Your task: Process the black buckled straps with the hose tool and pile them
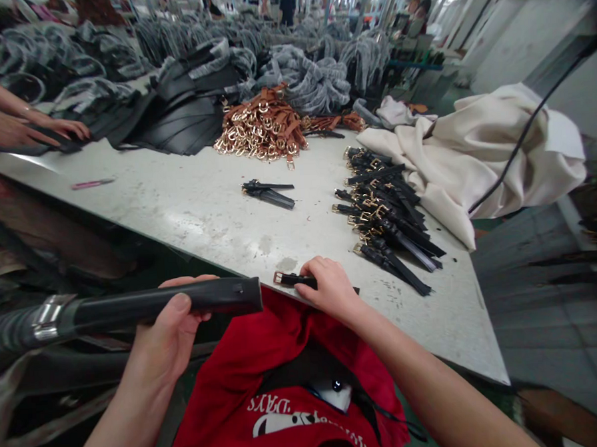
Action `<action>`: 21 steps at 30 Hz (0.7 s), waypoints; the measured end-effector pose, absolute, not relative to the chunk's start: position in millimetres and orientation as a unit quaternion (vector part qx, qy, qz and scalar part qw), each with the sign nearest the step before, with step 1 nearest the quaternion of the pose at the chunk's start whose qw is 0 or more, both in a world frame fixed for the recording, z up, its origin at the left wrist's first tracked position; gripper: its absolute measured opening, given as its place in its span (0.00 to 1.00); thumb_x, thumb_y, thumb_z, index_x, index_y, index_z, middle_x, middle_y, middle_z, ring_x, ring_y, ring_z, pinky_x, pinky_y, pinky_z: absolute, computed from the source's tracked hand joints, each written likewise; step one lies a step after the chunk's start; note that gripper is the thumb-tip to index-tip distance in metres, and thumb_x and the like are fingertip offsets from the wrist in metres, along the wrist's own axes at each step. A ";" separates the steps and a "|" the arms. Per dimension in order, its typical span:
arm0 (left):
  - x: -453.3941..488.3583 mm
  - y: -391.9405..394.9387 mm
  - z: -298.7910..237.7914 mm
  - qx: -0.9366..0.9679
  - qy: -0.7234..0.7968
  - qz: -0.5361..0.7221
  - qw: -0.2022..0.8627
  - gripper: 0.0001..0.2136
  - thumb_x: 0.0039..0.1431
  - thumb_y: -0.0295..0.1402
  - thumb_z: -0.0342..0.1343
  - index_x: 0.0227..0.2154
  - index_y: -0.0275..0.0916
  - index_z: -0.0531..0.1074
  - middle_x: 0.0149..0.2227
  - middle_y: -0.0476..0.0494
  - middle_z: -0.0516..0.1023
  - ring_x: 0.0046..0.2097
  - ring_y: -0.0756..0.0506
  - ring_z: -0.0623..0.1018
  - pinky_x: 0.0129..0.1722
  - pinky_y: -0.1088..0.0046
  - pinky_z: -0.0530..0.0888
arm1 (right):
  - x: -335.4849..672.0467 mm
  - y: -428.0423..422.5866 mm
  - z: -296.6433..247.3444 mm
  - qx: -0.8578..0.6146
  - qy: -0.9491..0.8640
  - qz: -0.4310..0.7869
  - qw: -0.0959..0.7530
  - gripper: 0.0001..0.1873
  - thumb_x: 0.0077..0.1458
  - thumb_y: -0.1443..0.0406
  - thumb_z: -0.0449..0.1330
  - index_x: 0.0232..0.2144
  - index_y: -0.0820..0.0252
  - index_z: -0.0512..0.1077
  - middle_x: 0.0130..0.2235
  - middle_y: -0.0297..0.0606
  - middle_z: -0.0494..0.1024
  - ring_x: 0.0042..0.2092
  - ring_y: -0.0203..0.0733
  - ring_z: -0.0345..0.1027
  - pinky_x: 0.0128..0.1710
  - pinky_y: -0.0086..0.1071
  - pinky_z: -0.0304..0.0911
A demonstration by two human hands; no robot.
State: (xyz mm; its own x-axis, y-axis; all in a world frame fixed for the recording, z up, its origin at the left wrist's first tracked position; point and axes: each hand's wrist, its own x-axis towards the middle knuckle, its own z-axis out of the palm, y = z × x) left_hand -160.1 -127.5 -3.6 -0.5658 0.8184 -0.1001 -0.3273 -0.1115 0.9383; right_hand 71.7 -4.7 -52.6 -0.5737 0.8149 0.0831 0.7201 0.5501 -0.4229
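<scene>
My left hand (171, 327) is wrapped round a wide black belt strap (172, 303) that runs left to a silver fitting (48, 315), held at the table's near edge. My right hand (329, 285) is closed over a short black strap with a gold buckle (289, 279) lying on the table edge. A row of similar black buckle straps (385, 215) lies to the right of it. Two or three more black straps (269, 191) lie alone in the middle of the grey table (197, 209).
A heap of brown straps with gold buckles (266, 128) sits further back, with piles of black and plastic-wrapped belts (187, 109) behind. Cream cloth (479, 147) lies at right. Another person's hands (33, 127) work at far left near a pink pen (92, 183).
</scene>
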 end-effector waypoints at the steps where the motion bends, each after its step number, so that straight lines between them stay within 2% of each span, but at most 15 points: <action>1: -157.8 -128.0 -4.4 0.228 0.528 0.708 0.409 0.14 0.38 0.41 0.71 0.30 0.43 0.80 0.34 0.43 0.84 0.31 0.45 0.77 0.23 0.76 0.71 | 71.5 -4.1 -51.3 -0.437 -0.875 0.159 0.135 0.05 0.55 0.65 0.62 0.36 0.58 0.73 0.37 0.40 0.76 0.41 0.46 0.67 0.41 0.37 0.56; 3: -153.4 -127.9 -4.5 0.223 0.523 0.707 0.420 0.14 0.38 0.42 0.71 0.30 0.44 0.80 0.34 0.45 0.84 0.32 0.45 0.77 0.24 0.75 0.72 | 72.8 -4.1 -50.4 -0.421 -0.888 0.130 0.132 0.03 0.55 0.67 0.61 0.35 0.59 0.71 0.38 0.42 0.76 0.41 0.47 0.67 0.40 0.38 0.57; 6: -148.7 -127.1 -2.5 0.233 0.518 0.701 0.431 0.15 0.37 0.42 0.72 0.30 0.44 0.81 0.34 0.46 0.84 0.32 0.45 0.77 0.24 0.75 0.73 | 79.2 -7.7 -55.5 -0.392 -0.898 0.134 0.149 0.04 0.55 0.66 0.61 0.35 0.58 0.71 0.39 0.44 0.76 0.42 0.49 0.67 0.42 0.39 0.59; 11: -141.4 -121.3 -3.2 0.259 0.527 0.689 0.424 0.15 0.38 0.41 0.72 0.31 0.41 0.80 0.35 0.43 0.84 0.29 0.47 0.76 0.24 0.76 0.71 | 90.1 -12.5 -68.4 -0.427 -0.853 0.193 0.231 0.10 0.57 0.66 0.58 0.43 0.60 0.71 0.45 0.46 0.75 0.47 0.49 0.67 0.48 0.41 0.61; 16: -118.0 -90.6 -11.5 0.249 0.523 0.696 0.425 0.13 0.39 0.35 0.70 0.29 0.40 0.77 0.32 0.43 0.83 0.29 0.46 0.76 0.24 0.73 0.71 | 86.7 -7.1 -68.0 -0.433 -0.851 0.230 0.187 0.11 0.58 0.68 0.55 0.42 0.60 0.73 0.42 0.44 0.76 0.45 0.48 0.68 0.46 0.40 0.61; 21: -102.9 -62.2 -21.3 0.232 0.499 0.677 0.488 0.16 0.37 0.38 0.71 0.29 0.38 0.76 0.31 0.44 0.82 0.30 0.45 0.78 0.25 0.72 0.72 | 86.4 -5.5 -66.0 -0.444 -0.851 0.223 0.170 0.10 0.56 0.68 0.56 0.41 0.59 0.73 0.40 0.43 0.76 0.43 0.47 0.67 0.44 0.39 0.60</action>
State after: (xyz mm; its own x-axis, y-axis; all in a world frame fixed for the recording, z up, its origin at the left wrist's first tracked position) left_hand -102.9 -62.2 -21.3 -0.4148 0.8935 -0.1720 -0.4299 -0.0259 0.9025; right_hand 86.4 -5.5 -66.0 -0.5472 0.8321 0.0908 0.6803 0.5053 -0.5310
